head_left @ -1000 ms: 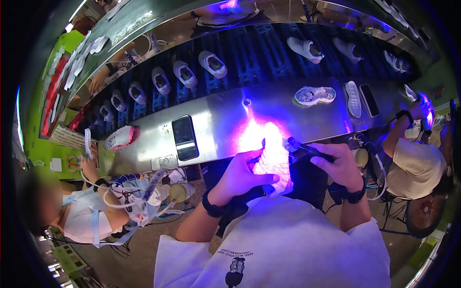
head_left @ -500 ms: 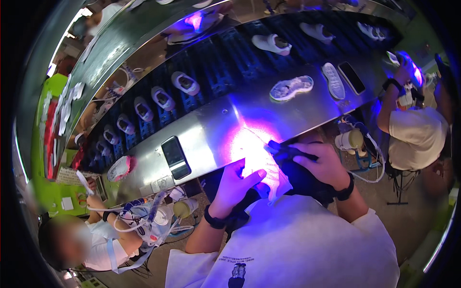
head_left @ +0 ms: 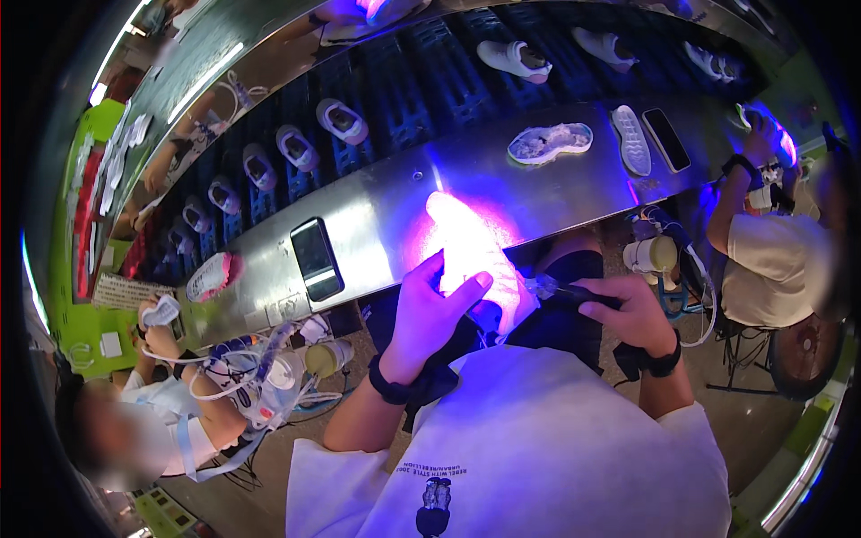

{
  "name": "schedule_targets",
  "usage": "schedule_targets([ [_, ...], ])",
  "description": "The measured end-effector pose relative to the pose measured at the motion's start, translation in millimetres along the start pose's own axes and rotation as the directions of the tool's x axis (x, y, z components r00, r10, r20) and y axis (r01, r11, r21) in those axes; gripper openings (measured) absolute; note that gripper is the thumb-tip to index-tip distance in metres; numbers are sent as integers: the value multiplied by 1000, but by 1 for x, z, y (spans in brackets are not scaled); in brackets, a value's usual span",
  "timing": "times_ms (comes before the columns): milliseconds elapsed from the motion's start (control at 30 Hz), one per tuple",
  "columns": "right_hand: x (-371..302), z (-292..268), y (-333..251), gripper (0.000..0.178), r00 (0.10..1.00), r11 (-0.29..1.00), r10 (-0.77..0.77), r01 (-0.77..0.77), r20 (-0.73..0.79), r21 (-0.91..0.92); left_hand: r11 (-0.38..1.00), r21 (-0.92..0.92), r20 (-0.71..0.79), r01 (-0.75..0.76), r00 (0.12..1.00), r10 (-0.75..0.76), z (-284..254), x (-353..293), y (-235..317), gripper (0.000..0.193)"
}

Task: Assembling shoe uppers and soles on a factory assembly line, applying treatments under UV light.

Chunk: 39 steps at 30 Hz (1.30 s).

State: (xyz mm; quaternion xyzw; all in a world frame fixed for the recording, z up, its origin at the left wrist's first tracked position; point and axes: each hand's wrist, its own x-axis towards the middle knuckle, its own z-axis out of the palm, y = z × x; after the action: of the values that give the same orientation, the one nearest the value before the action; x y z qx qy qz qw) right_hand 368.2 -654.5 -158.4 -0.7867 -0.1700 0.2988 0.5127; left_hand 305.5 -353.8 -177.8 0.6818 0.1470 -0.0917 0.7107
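Under a strong purple-white glow, my left hand (head_left: 429, 309) grips a pale shoe (head_left: 480, 255), thumb on its near side. The glare washes out most of the shoe's detail. My right hand (head_left: 628, 311) is closed around the dark handle of a brush (head_left: 574, 295), whose bristles meet or nearly touch the shoe's right side close to my body. Beyond the shoe, on the metal bench (head_left: 377, 211), rest a white sole with a whitish inside (head_left: 550, 143) and another white sole (head_left: 631, 142), tread side up.
A phone (head_left: 317, 259) lies left on the bench, another phone (head_left: 666, 140) at the right. Several light shoes (head_left: 342, 121) stand on the dark conveyor (head_left: 421, 99) behind. Co-workers sit at left (head_left: 170, 403) and right (head_left: 776, 260). Pots with hoses (head_left: 650, 255) hang below the bench edge.
My right hand has drawn the brush toward me and to the right, from the shoe's far part to its near side. More of the shoe's far end shows. The view has shifted slightly.
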Motion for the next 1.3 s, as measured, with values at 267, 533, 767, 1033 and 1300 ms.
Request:
schedule_targets([
  [267, 3, 28, -3, 40, 963, 950, -208, 157, -170, -272, 938, -340, -115, 64, 987, -109, -3, 1, -11, 32],
  [533, 28, 31, -53, 43, 956, 825, -288, 216, -59, -522, 708, -665, 47, 238, 960, -278, -29, -10, -38, 40],
  [767, 46, 38, -77, 43, 956, 793, -294, 245, 1, -558, 482, -829, 111, 285, 928, -357, -34, -22, -22, 37],
  [1033, 58, 41, -70, 40, 942, 784, -334, 286, 13, -551, 272, -903, 250, 333, 921, -300, -36, -16, -46, 43],
  [1300, 63, 35, -61, 39, 942, 822, -335, 275, -33, -498, 41, -911, 374, 410, 865, -335, -25, -12, -38, 44],
])
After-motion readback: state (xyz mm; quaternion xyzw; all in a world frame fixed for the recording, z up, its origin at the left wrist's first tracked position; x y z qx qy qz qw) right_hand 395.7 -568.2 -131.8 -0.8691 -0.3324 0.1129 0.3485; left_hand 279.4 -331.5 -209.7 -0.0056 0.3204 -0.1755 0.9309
